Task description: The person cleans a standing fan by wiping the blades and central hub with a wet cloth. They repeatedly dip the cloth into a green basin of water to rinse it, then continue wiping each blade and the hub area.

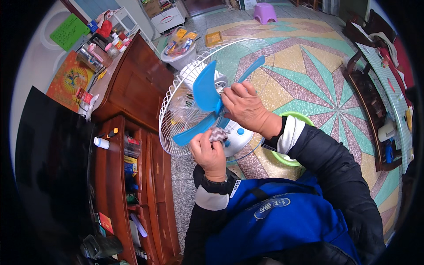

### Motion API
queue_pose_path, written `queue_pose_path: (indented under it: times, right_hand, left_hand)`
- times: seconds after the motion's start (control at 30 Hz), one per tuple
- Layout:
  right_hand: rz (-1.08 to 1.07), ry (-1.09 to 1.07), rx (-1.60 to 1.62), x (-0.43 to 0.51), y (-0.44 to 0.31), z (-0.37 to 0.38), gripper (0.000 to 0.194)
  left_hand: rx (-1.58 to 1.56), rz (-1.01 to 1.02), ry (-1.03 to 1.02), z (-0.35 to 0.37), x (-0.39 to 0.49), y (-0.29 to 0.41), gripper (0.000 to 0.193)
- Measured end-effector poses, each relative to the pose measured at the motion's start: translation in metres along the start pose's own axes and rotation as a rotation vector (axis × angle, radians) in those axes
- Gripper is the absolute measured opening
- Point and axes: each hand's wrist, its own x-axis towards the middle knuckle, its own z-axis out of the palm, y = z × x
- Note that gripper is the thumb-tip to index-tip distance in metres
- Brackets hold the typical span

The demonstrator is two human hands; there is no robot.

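Note:
A standing fan faces me with its blue plastic blades exposed in front of the white wire rear guard. My right hand grips the blades near their hub, fingers curled over the edge. Lower down, my left hand pinches a crumpled patterned cloth close beneath the lower blade. The fan's white base with blue knobs is partly hidden behind my hands. Behind my right wrist, a green plastic basin is on the floor.
To the left are a wooden cabinet, a low wooden TV stand and a large black screen. A filled white bucket is beyond the fan. A purple stool stands farther off; a cloth-covered table is at right.

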Motion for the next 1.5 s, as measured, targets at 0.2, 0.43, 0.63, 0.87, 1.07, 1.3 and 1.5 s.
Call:
queue_pose_path:
  times: [0.2,0.43,0.63,0.87,1.07,1.3,1.5]
  right_hand:
    - [0.049,-0.068,0.128,0.001,0.008,-0.001,0.061]
    - [0.166,-0.113,0.246,-0.01,0.006,0.011,0.063]
    - [0.203,-0.028,0.293,-0.014,0.005,0.017,0.057]
    - [0.271,0.021,0.353,-0.02,0.004,0.024,0.057]
    - [0.297,0.051,0.373,-0.023,0.0,0.031,0.058]
    - [0.335,0.047,0.375,-0.023,0.0,0.03,0.062]
    - [0.346,0.061,0.378,-0.025,-0.008,0.034,0.062]
  left_hand:
    - [-0.09,-0.027,0.129,0.012,0.007,-0.008,0.028]
    - [0.036,0.083,0.168,0.015,0.031,-0.004,0.031]
    - [0.178,0.177,0.02,0.031,0.043,0.003,0.029]
    - [0.218,0.328,-0.004,0.033,0.043,-0.002,0.027]
    - [0.204,0.296,0.001,0.035,0.038,-0.003,0.027]
    - [0.155,0.145,-0.071,0.042,0.004,-0.024,0.019]
    - [-0.065,-0.059,-0.125,0.025,-0.019,-0.018,0.023]
